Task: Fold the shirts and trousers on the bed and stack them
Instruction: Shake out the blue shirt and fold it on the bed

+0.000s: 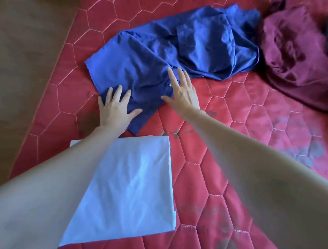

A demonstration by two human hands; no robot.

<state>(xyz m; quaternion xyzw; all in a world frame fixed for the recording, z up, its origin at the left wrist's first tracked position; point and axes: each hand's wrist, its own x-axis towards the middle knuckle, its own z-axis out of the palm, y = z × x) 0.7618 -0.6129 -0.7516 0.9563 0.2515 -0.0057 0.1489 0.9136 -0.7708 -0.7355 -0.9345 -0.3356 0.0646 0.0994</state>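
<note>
Both hands flat, fingers straight: left hand (115, 107) and right hand (182, 89) press blue shirt (156, 55) smooth. White shirt (128, 191) already folded. Next: spread flat, fold sides in.

On the bed (234, 121) a folded shirt (128, 186) lies nearest me, under my left forearm. Beyond it a loose shirt (175, 48) sprawls, my left grip (115, 109) flat on its near corner, my right grip (182, 91) at its near edge. A heaped garment (292, 58) lies to its right.
</note>
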